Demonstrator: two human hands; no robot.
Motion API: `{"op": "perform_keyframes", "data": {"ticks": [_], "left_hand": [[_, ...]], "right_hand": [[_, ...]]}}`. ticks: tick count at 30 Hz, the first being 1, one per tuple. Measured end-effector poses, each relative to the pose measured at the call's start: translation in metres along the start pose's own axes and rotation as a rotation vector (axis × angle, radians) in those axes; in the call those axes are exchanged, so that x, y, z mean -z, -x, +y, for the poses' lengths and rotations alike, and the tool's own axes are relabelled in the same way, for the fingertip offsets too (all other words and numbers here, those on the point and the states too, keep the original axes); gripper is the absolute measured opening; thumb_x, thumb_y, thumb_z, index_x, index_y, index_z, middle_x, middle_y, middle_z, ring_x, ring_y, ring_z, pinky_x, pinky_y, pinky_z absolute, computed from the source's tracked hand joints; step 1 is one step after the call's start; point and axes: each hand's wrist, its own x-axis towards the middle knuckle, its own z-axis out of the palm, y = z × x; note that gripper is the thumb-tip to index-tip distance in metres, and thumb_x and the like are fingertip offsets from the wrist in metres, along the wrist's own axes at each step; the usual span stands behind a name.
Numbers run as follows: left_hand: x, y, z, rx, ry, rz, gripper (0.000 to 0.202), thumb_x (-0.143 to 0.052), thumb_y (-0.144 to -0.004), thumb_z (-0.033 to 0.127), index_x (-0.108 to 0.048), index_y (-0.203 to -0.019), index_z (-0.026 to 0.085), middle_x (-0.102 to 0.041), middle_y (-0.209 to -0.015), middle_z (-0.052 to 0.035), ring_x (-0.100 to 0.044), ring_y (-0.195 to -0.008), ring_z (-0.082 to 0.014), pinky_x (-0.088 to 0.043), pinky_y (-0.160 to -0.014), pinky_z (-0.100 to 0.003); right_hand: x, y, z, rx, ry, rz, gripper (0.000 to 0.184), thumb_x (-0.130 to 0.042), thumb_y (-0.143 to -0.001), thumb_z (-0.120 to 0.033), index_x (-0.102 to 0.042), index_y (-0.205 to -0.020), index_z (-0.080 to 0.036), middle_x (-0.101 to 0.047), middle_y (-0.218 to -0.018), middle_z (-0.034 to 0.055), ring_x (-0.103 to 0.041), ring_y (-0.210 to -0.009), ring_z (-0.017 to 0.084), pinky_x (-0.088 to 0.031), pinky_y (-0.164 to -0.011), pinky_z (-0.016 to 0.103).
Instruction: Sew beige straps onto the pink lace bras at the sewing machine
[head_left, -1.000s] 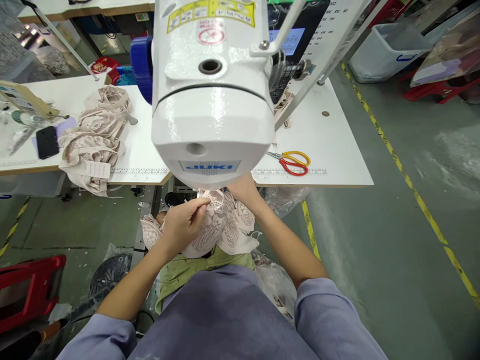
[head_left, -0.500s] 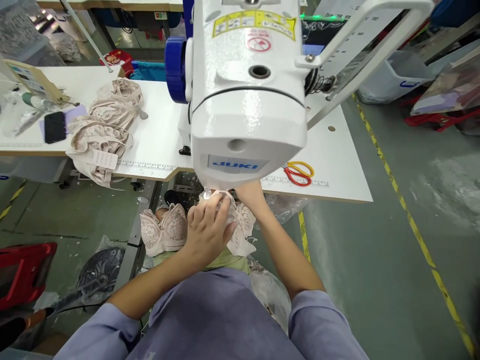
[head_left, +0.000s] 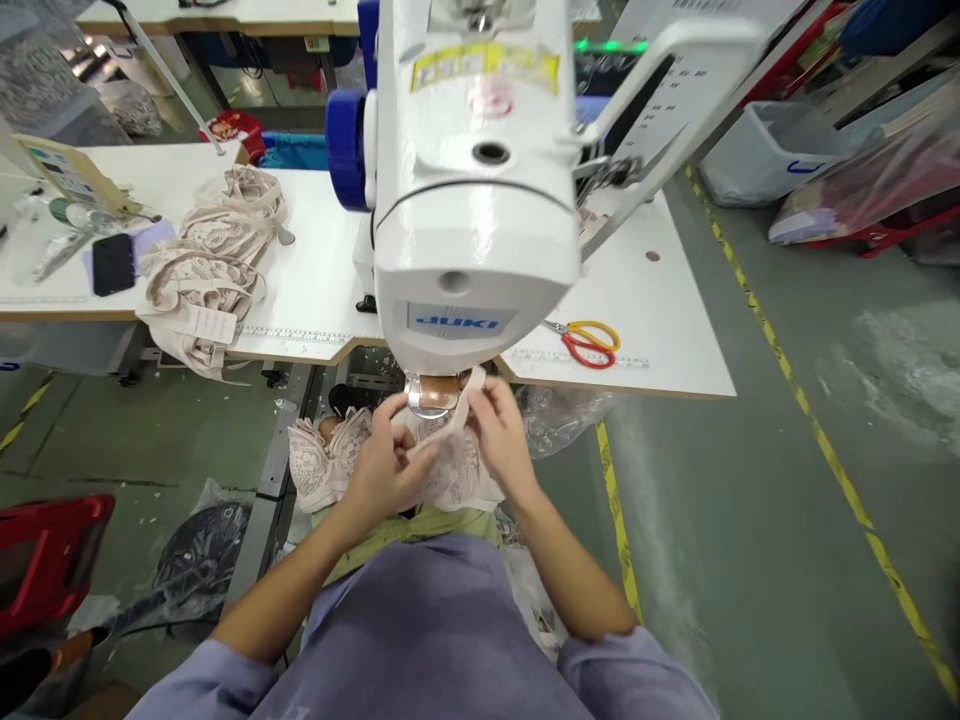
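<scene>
A pale pink lace bra (head_left: 450,470) lies in my lap, just under the head of a white sewing machine (head_left: 472,220). My left hand (head_left: 386,470) pinches the lace close to the machine's metal foot plate (head_left: 431,395). My right hand (head_left: 499,430) grips a pink strap of the same bra and holds it up beside the plate. Both hands are closed on the fabric. The needle area is hidden behind the machine head.
Several more lace bras (head_left: 206,265) are piled on the white table (head_left: 675,330) at the left, beside a black phone (head_left: 112,263). Red and yellow scissors (head_left: 589,340) lie at the right. A red crate (head_left: 45,560) stands on the floor.
My right hand has come out from under the machine head and now lifts a strap. My left hand has shifted down and left, still holding the lace. The view has shifted slightly.
</scene>
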Motion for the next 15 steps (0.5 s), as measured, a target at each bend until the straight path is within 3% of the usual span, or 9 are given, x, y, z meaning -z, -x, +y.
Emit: {"op": "perform_keyframes", "data": {"ticks": [4,5,7,10,15], "left_hand": [[0.006,0.037,-0.007,0.127,0.030,-0.182,0.035,-0.061,-0.090,0.052,-0.059,-0.102,0.019,-0.042,-0.057,0.0081,-0.041,-0.053,-0.0118,-0.032,-0.054,-0.023],[0.007,0.045,-0.013,0.127,0.020,-0.244,0.036,-0.057,-0.091,0.054,-0.061,-0.087,0.019,-0.045,-0.059,0.0052,-0.044,-0.057,-0.0129,-0.034,-0.057,-0.024],[0.010,0.056,-0.026,0.154,0.035,-0.236,0.050,-0.052,-0.089,0.064,-0.055,-0.069,0.019,-0.048,-0.062,0.0016,-0.046,-0.062,-0.0153,-0.037,-0.060,-0.027],[0.014,0.072,-0.043,0.215,0.048,-0.107,0.062,-0.046,-0.084,0.080,-0.055,-0.069,0.020,-0.050,-0.066,0.0003,-0.048,-0.066,-0.0181,-0.042,-0.065,-0.030],[0.018,0.097,-0.068,0.239,-0.005,-0.042,0.062,-0.044,-0.082,0.083,-0.057,-0.074,0.023,-0.048,-0.067,0.0011,-0.049,-0.066,-0.0200,-0.045,-0.065,-0.031]], "right_hand": [[-0.014,0.058,0.027,-0.211,-0.061,-0.134,0.032,-0.054,-0.092,-0.056,-0.055,-0.096,-0.024,-0.056,-0.081,0.0009,-0.053,-0.068,0.017,-0.045,-0.062,0.028],[-0.020,0.068,0.035,-0.222,-0.085,-0.180,0.032,-0.056,-0.090,-0.056,-0.056,-0.097,-0.024,-0.058,-0.084,0.0013,-0.053,-0.070,0.017,-0.045,-0.064,0.029],[-0.031,0.081,0.047,-0.188,-0.078,-0.387,0.035,-0.068,-0.081,-0.054,-0.058,-0.095,-0.023,-0.058,-0.084,0.0000,-0.052,-0.073,0.016,-0.043,-0.067,0.028],[-0.048,0.092,0.060,-0.122,-0.027,-0.524,0.038,-0.074,-0.075,-0.054,-0.058,-0.083,-0.020,-0.052,-0.074,-0.0032,-0.046,-0.071,0.014,-0.037,-0.066,0.026],[-0.072,0.093,0.076,-0.109,-0.011,-0.477,0.031,-0.070,-0.076,-0.047,-0.057,-0.070,-0.019,-0.049,-0.065,-0.0043,-0.043,-0.064,0.012,-0.033,-0.062,0.026]]}}
